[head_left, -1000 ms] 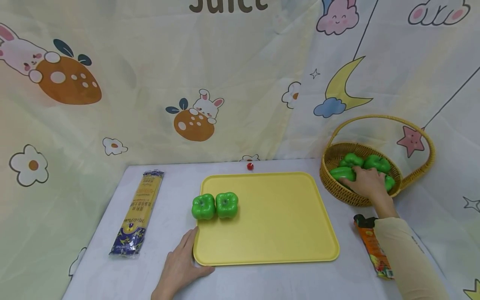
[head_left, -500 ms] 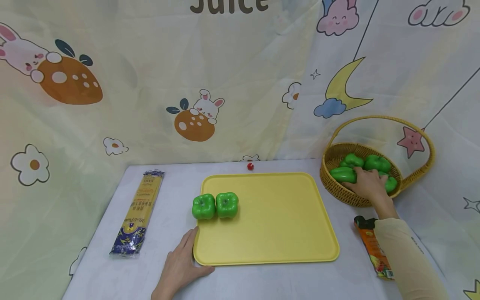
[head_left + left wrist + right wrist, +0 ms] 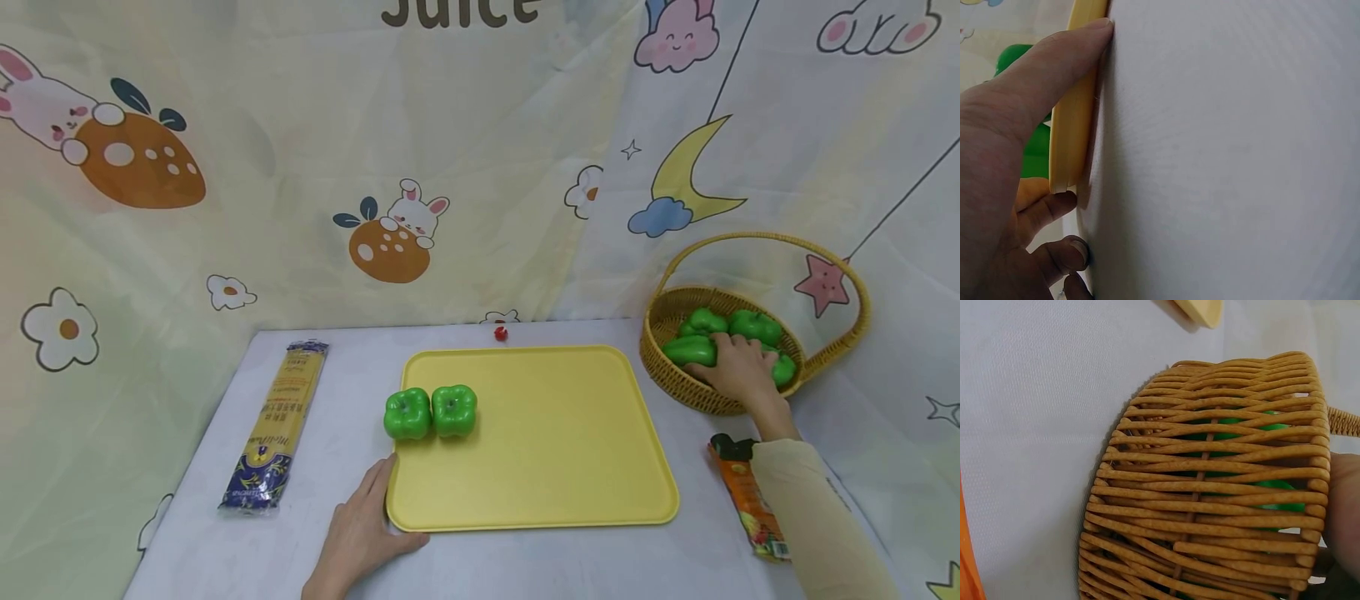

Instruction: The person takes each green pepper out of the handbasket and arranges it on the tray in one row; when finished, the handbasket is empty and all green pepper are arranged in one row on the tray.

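My left hand (image 3: 363,529) holds the near left corner of a yellow tray (image 3: 555,450), thumb along the front edge and fingers at the left side. In the left wrist view the thumb lies across the tray's rim (image 3: 1075,131). Two green bell peppers (image 3: 454,411) sit side by side at the tray's left; the outer one overlaps its rim. My right hand (image 3: 738,371) reaches into a wicker basket (image 3: 686,392) and grips a green bell pepper (image 3: 688,351) among several others. The basket wall (image 3: 1210,487) hides most of the grip in the right wrist view.
A spaghetti packet (image 3: 273,425) lies left of the tray. An orange packet (image 3: 746,496) lies below the basket, partly under the right sleeve (image 3: 813,517). A small red object (image 3: 500,332) sits behind the tray. The basket's tall handle (image 3: 765,236) arches over the peppers.
My right hand stays in the basket and shifts very slightly; the pepper at its thumb moves slightly right with it. My left hand and the tray have stayed still.
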### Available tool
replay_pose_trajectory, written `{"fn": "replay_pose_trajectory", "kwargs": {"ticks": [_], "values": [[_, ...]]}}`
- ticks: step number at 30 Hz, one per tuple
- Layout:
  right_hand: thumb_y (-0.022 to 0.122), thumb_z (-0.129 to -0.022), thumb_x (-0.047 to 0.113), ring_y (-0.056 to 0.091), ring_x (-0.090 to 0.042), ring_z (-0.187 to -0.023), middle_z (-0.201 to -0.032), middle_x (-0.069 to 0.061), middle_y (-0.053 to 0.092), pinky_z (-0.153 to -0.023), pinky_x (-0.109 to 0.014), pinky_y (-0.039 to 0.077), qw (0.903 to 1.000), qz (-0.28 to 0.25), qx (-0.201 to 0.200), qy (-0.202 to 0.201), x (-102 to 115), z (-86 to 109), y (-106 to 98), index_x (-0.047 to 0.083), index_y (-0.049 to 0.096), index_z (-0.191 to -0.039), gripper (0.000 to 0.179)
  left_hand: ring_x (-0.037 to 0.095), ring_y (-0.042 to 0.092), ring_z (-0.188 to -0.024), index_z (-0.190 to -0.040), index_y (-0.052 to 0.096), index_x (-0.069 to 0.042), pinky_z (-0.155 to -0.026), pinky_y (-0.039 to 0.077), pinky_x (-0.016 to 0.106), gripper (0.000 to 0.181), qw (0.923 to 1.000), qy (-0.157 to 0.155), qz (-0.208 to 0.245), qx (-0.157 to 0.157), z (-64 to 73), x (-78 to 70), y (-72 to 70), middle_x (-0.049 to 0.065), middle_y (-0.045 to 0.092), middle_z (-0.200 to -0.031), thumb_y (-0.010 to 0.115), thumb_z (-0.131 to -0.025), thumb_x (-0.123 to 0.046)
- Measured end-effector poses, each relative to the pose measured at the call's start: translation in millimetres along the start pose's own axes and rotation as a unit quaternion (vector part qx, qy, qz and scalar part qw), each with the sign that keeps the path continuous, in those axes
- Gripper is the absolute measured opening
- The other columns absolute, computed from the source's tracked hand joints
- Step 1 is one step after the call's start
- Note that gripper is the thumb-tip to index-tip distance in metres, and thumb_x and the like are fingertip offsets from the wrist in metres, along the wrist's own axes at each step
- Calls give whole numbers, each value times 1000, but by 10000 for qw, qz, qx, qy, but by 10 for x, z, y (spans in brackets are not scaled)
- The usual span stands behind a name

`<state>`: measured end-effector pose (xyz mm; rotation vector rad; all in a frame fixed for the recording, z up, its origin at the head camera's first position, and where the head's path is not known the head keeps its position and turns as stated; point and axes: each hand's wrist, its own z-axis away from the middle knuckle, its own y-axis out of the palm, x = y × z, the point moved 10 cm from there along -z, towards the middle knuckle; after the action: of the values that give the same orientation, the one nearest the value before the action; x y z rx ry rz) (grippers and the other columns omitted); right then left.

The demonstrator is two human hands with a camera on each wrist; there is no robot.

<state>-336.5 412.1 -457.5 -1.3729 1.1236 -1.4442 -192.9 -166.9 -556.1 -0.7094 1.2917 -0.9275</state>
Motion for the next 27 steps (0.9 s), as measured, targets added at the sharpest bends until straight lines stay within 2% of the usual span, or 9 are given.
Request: {"fn": "replay_pose_trajectory", "kwargs": {"ticks": [5, 12, 20, 24, 27], "values": [[65, -94, 47, 31, -69, -116, -132, -47, 36, -94, -85, 17, 9999, -33, -111, -20, 3, 16, -23, -14, 36, -141, 81, 36, 60, -127, -158, 31, -15, -89, 54, 60, 131, 10000, -4, 13, 6, 0, 1, -1, 11, 42, -158, 87, -53, -69], [64, -96, 46, 37, -64, -112, -131, -48, 36, -88, -77, 26, 9996, -69, -275, -91, 16, 26, -72, -14, 36, -142, 80, 36, 58, -129, -158, 31, -15, -91, 53, 62, 132, 10000, -27, 31, 31, -1, 4, 5, 11, 42, -158, 88, -53, -70], [69, -94, 38, 39, -66, -112, -132, -52, 34, -88, -81, 28, 9988, -268, -345, -212, 30, 45, -128, -16, 35, -142, 79, 38, 57, -130, -158, 30, -14, -94, 51, 65, 133, 9999, -106, -1, 111, -1, 8, 9, 12, 41, -159, 87, -52, -71], [70, -94, 37, 44, -63, -104, -130, -53, 34, -78, -73, 41, 9977, -384, -475, -281, 19, 50, -170, -18, 35, -141, 80, 38, 56, -131, -158, 30, -14, -94, 51, 65, 134, 9999, -104, 2, 115, 0, 7, 9, 12, 41, -159, 87, -52, -71], [72, -93, 35, 46, -58, -98, -128, -54, 34, -69, -66, 46, 9964, -393, -657, -372, 26, 50, -212, -19, 35, -140, 80, 38, 57, -130, -158, 30, -14, -94, 52, 65, 134, 9999, -95, -5, 107, -2, 7, 9, 12, 41, -159, 87, -52, -71]]}}
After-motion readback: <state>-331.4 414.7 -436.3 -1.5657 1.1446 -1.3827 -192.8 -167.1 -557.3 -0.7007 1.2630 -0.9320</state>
